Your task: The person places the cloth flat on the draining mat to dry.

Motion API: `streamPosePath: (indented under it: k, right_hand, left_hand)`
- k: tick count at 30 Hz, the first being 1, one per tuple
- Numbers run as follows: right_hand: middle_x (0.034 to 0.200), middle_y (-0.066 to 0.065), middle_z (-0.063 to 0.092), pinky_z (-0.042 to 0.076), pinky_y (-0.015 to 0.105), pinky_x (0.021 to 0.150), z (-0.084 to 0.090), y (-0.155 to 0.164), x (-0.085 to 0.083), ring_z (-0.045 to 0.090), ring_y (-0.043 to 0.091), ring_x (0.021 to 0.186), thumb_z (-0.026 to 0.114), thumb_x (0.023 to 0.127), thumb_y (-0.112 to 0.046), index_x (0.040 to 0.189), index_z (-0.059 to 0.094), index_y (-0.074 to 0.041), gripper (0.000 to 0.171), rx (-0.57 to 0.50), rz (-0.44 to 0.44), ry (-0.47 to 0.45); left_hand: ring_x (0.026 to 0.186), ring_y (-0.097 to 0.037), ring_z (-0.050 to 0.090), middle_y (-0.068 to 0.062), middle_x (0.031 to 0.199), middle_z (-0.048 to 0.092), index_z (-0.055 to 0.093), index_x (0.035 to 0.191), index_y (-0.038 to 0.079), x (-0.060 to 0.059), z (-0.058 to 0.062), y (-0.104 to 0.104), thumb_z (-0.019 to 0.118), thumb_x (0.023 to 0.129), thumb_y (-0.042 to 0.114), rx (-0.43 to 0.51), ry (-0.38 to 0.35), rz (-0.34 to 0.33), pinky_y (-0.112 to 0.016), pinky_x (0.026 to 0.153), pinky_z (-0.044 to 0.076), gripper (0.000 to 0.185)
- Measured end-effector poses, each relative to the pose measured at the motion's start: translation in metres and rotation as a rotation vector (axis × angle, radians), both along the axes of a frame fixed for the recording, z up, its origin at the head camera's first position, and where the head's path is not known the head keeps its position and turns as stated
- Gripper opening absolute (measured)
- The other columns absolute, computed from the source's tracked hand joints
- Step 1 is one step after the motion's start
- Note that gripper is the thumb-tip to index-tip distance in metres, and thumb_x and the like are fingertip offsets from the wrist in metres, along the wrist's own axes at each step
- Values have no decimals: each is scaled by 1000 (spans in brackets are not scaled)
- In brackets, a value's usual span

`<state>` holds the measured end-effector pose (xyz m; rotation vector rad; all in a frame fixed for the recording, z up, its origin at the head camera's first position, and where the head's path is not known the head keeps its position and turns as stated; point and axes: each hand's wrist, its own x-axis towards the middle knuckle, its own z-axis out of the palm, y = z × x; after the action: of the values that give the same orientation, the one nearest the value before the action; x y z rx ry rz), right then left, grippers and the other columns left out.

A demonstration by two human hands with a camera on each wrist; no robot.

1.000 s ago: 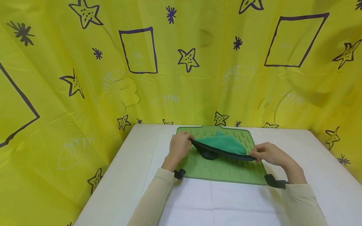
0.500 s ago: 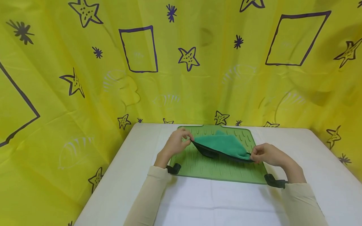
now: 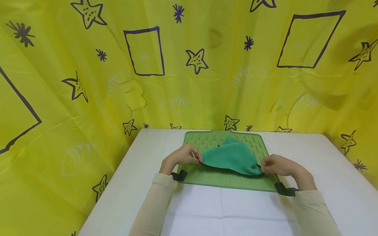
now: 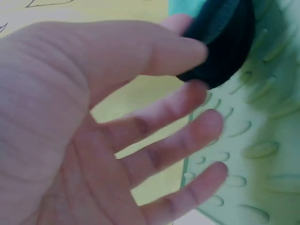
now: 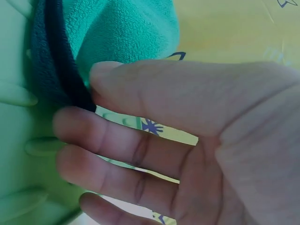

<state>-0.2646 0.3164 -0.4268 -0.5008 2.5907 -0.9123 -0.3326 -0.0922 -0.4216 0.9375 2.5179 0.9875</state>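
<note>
Left hand pinching left corner of teal cloth between thumb and forefinger, cloth with dark underside sagging over green ridged mat on white table, right hand pinching right corner, yellow patterned curtain behind.

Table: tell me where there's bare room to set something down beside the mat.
Free: the white table left of the green ridged mat, its strip right of the mat, and the wide near area between the sleeves. Crowded: the mat, where the left hand and right hand pinch the teal cloth.
</note>
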Motion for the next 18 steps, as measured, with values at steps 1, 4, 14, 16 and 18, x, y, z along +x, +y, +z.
streamPosePath:
  k: [1, 4, 14, 16, 18]
  right_hand:
    - [76, 1, 58, 42, 27, 64, -1, -1, 0, 52, 16, 72, 63, 96, -8, 90, 65, -3, 8, 7, -5, 11]
    - [74, 2, 58, 42, 27, 64, -2, -4, -1, 52, 16, 70, 64, 96, -11, 91, 64, -4, 8, 24, -46, 48]
    - [86, 8, 64, 47, 33, 65, -14, -11, -10, 55, 18, 74, 66, 95, -11, 106, 67, 6, 20, 74, -143, 123]
    - [86, 8, 66, 47, 33, 66, -16, -11, -11, 56, 18, 75, 66, 94, -9, 105, 68, 6, 19, 83, -137, 125]
    - [88, 8, 67, 47, 33, 67, -16, -12, -11, 56, 19, 76, 67, 92, -7, 103, 69, 6, 17, 94, -134, 123]
  left_hand:
    - [90, -15, 63, 4, 100, 75, 82, 91, 16, 0, -1, 0, 68, 92, 3, -21, -14, -12, -25, 71, 49, 19]
    - [89, -12, 65, 4, 99, 77, 82, 95, 14, 0, -3, 1, 69, 95, 9, -72, -32, -47, -25, 73, 51, 14]
    - [81, -17, 63, -8, 100, 70, 68, 113, 13, 1, -17, 16, 62, 103, 25, -13, 24, 230, -31, 68, 51, 17]
    - [81, -17, 62, -8, 101, 70, 69, 115, 12, 1, -20, 19, 61, 104, 24, -5, 40, 267, -31, 68, 51, 18]
    - [81, -16, 61, -7, 99, 70, 71, 113, 12, 2, -22, 23, 62, 103, 22, -9, 70, 282, -29, 68, 50, 16]
